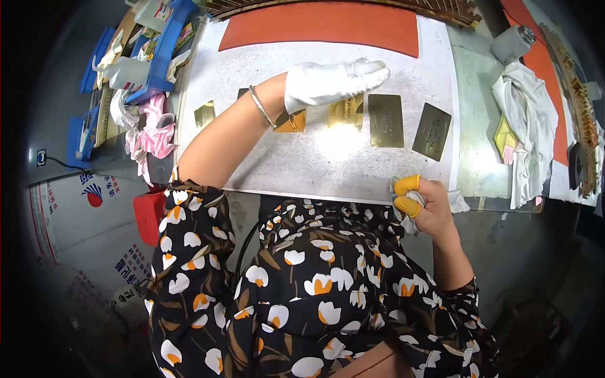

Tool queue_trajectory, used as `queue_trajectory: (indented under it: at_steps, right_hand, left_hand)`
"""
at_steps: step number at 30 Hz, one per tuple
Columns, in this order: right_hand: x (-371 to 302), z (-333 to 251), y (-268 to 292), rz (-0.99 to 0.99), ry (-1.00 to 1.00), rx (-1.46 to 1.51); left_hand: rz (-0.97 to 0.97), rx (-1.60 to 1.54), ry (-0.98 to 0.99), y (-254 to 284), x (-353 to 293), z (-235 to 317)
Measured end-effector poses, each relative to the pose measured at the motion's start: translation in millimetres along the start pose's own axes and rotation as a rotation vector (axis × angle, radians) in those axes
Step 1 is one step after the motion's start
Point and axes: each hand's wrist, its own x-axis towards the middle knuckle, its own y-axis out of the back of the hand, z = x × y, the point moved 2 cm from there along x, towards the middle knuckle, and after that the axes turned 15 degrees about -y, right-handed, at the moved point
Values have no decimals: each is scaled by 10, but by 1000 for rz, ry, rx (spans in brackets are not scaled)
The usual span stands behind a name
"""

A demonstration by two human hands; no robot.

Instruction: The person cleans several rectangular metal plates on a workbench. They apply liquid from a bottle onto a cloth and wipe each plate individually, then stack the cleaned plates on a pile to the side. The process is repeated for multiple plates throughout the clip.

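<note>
My left hand [337, 82], in a white glove, stretches out flat over the row of plates with its fingers straight. Below it lies a gold metal plate [345, 114] with lettering, partly covered by the hand. To its right are a darker plate [386, 129] and a tilted dark plate [432, 131]. On its left an orange-gold plate [291, 122] is partly hidden by my wrist, and a small plate [205, 114] lies farther left. My right hand [426, 205], with yellow finger cots, is closed on a white cloth [409, 222] at the table's front edge.
A white sheet [277, 170] covers the table, with an orange-red mat [321, 28] at the back. Blue bins [161, 57] holding white bottles stand at left, above pink cloths [156, 129]. White cloths [529, 126] and a metal can [513, 44] are at right.
</note>
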Motion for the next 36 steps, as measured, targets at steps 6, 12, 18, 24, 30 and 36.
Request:
queue_trajectory:
  at_steps: [6, 12, 18, 24, 30, 36]
  right_hand:
    - [20, -29, -14, 7, 50, -3]
    - [0, -31, 6, -40, 4, -29]
    - [6, -50, -11, -22, 15, 7]
    - [39, 19, -15, -17, 113, -52]
    - [44, 50, -34, -2, 161, -40]
    - [-27, 18, -20, 56, 130, -104]
  left_hand:
    - [-148, 152, 80, -128, 271, 58]
    - [-262, 165, 162, -177, 358, 190]
    - [-215, 131, 232, -336, 599, 295]
    - [-334, 73, 208, -492, 882, 270]
    - [-345, 15, -122, -608, 1006, 203]
    - [-255, 0, -2, -703, 1095, 345]
